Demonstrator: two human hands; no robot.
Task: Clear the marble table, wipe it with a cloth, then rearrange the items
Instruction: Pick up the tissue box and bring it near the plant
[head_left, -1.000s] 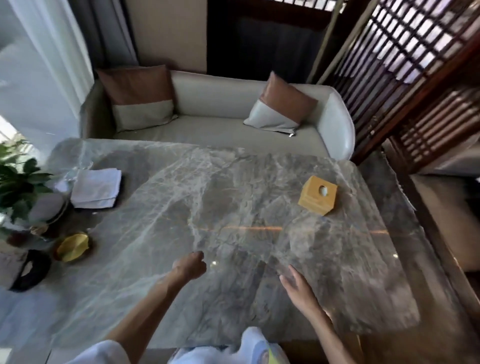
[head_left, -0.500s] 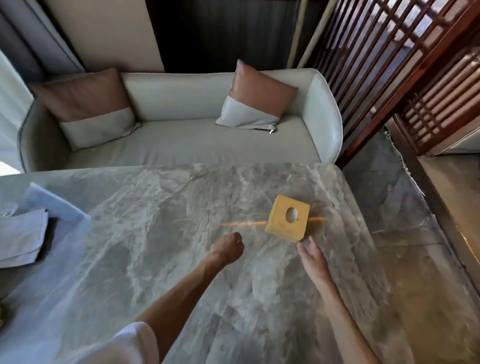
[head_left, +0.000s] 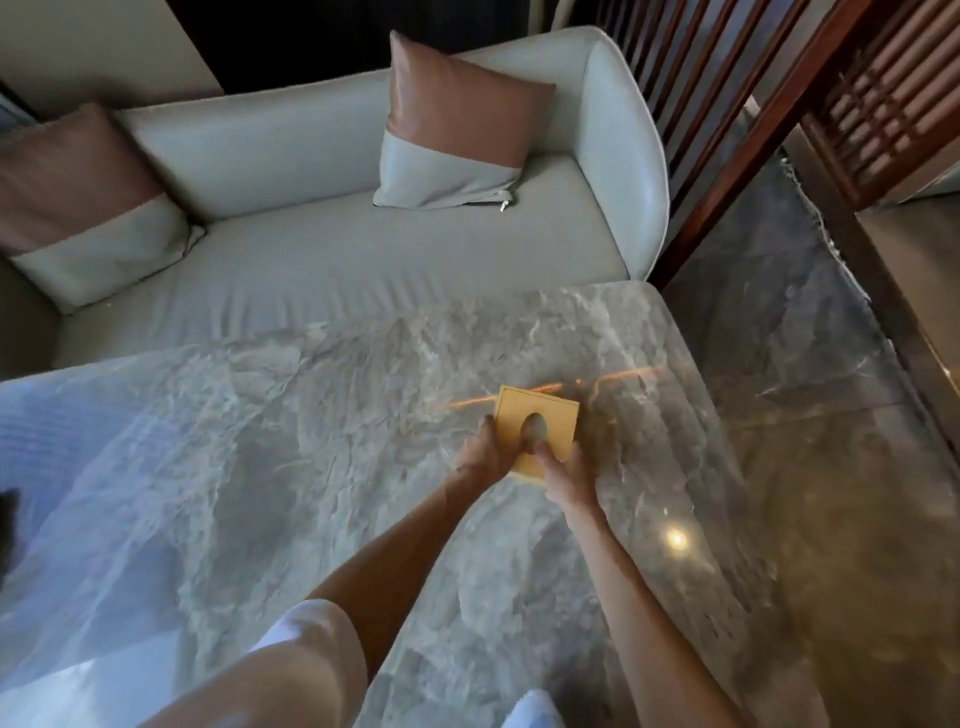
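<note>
At the bottom of the frame a pale sleeve (head_left: 291, 670) and two bare forearms reached up over the marble surface (head_left: 218, 467) toward the middle right. A second before, both hands had hung low over bare marble, the left curled into a loose fist and the right flat and open, with the yellow box well apart from them toward the right edge. Half a second before, they had drawn near it, the right fingertips just short of its near corner. Now both had closed in on the yellow box (head_left: 550, 415): the left hand (head_left: 485, 457) wrapped its left side, fingers curled against the wall, and the right hand (head_left: 563, 473) pressed its near right side, thumb lying up over the top beside the oval opening. Whether the box had left the surface could not be told; it looked seated or barely raised. This read as the clearing stage, with the box gripped between both hands ready for lifting off. The box sat right of centre in the frame, near the surface's right edge and well short of its far edge. Beyond it, across the upper frame, stood the grey sofa (head_left: 363, 260) with a two-tone cushion (head_left: 457, 130) against its back.
</note>
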